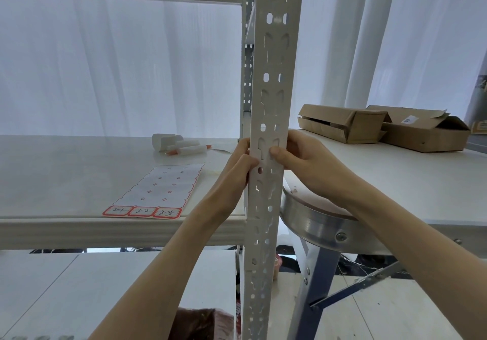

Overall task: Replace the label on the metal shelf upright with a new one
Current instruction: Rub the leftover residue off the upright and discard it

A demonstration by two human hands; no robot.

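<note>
1. The slotted metal shelf upright stands centre, with open shelf board to its left.
2. The label sheet lies near the board's front edge.
3. Left hand and right hand pinch the upright's opposite edges (no label visible there).

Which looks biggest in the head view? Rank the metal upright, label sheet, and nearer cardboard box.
1. Metal upright, though closest to the camera.
2. Label sheet and nearer cardboard box look alike; unranked.

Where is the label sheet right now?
In the head view the label sheet lies flat on the shelf board, left of the upright and the left hand, at the board's front edge.
</note>
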